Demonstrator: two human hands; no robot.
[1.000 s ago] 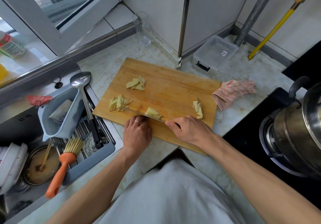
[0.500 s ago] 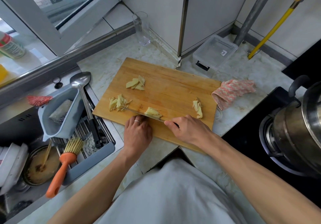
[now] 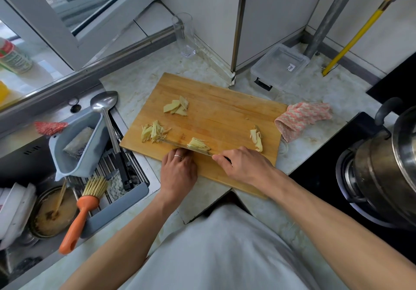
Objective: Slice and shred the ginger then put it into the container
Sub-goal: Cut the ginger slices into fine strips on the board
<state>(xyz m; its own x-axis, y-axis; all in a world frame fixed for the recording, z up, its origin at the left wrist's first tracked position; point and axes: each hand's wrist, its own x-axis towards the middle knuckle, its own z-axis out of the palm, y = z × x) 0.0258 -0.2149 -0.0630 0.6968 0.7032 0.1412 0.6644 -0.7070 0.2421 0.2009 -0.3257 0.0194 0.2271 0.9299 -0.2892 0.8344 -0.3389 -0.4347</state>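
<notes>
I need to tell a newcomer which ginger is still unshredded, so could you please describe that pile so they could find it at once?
Start at the wooden cutting board in the middle of the counter and look to its far left part, towards the window. There lies a small heap of flat ginger slices, away from both hands. Unlike the thin shreds nearer the person and the stack under the knife, these pieces are broad and whole.
</notes>
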